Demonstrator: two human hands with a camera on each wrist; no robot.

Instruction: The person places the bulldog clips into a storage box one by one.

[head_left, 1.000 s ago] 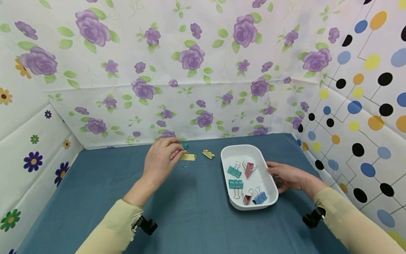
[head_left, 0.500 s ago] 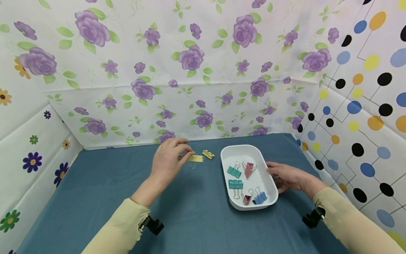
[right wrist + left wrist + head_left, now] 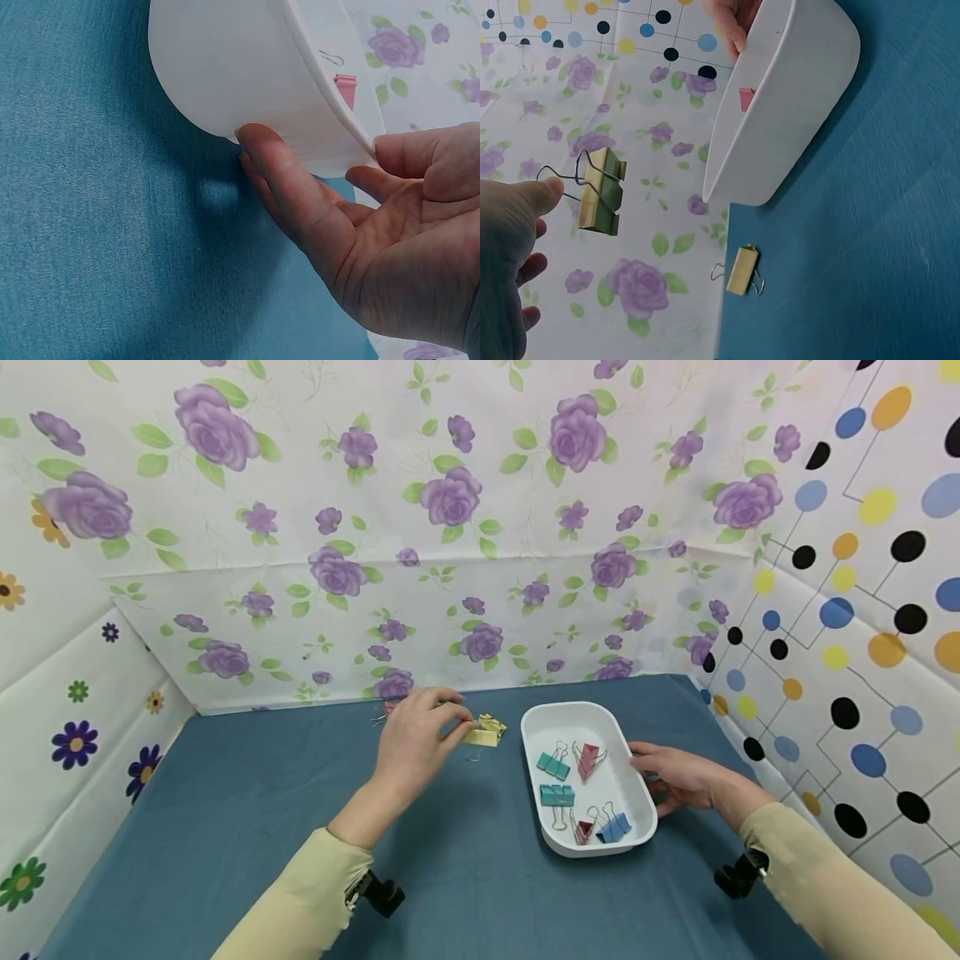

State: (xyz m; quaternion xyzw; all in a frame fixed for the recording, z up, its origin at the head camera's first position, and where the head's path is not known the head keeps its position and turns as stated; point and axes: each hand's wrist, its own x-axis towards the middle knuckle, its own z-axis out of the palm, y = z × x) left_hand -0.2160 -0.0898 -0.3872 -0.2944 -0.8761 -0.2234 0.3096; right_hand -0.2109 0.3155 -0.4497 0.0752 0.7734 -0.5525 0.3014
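While the yellow clip is pinched by the left fingers, the white tray should be steadied by spread right fingers.

The tray is white, with teal clips, red clips and a blue clip; at its ten o'clock, two yellow clips, and farther out a half-hidden clip that looks pink. Blue desk. White walls bear purple roses at twelve, coloured dots at three, small flowers at nine. Cream sleeves.
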